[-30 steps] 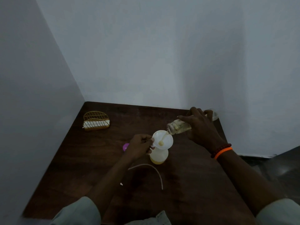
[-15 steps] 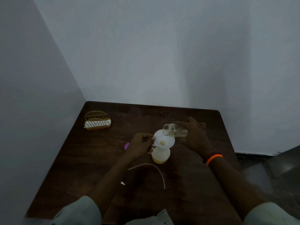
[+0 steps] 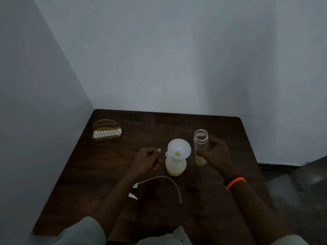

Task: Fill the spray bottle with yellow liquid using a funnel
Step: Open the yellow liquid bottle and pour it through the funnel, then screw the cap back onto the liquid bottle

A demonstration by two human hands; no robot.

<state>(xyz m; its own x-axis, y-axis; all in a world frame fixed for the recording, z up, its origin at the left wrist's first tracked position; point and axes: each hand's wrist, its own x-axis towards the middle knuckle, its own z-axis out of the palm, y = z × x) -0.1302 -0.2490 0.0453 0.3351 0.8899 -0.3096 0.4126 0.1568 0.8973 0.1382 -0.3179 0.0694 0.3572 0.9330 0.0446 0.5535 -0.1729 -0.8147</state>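
Observation:
A white funnel [image 3: 179, 149] sits in the neck of the translucent spray bottle [image 3: 176, 165], which stands mid-table with yellow liquid in its base. My right hand [image 3: 218, 156] grips a clear jar [image 3: 201, 141] upright just right of the funnel; a little yellow liquid lies at the jar's bottom. My left hand [image 3: 146, 160] rests with curled fingers just left of the bottle, apart from the funnel and holding nothing I can see. A thin white dip tube [image 3: 166, 178] curves across the table in front of the bottle, its head end partly under my left forearm.
A gold wire holder [image 3: 107, 129] stands at the back left of the dark wooden table [image 3: 203, 200]. Walls close the table in on the left and at the back. The table's right edge drops to a dark floor [image 3: 300, 183].
My right hand has tipped the jar back from pouring to upright and drawn it right of the funnel. My left hand has let go of the funnel and moved slightly left.

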